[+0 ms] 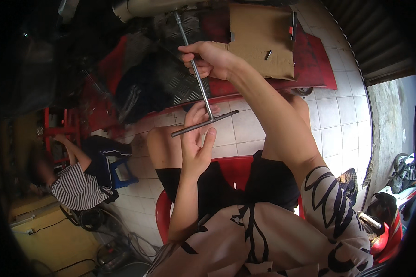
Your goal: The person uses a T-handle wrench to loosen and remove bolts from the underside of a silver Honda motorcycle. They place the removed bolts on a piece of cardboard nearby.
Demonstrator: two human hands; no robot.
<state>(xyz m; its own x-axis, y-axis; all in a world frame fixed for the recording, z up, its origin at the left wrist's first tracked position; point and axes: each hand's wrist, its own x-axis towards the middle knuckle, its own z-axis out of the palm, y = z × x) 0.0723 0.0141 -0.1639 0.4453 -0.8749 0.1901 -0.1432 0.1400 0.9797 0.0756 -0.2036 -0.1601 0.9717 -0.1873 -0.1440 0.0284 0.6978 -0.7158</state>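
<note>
A long steel T-handle wrench (197,76) slants from a metal, tube-shaped part (145,9) at the top down towards my lap. My right hand (212,60) is closed loosely around the upper half of its shaft. The dark crossbar (189,130) of the wrench lies across the palm side of my left hand (196,145). That hand is open, its fingers spread behind the bar and its thumb apart in front of it. Whether the wrench's far end is seated on a fastener cannot be made out.
Cardboard (259,34) bearing a small metal cylinder (268,55) lies on a red platform (316,55) with dark treadplate (185,87). At left, a person in a striped shirt (81,189) sits by a blue stool (123,173). Cables (125,235) trail lower left; a motorbike (393,203) stands right.
</note>
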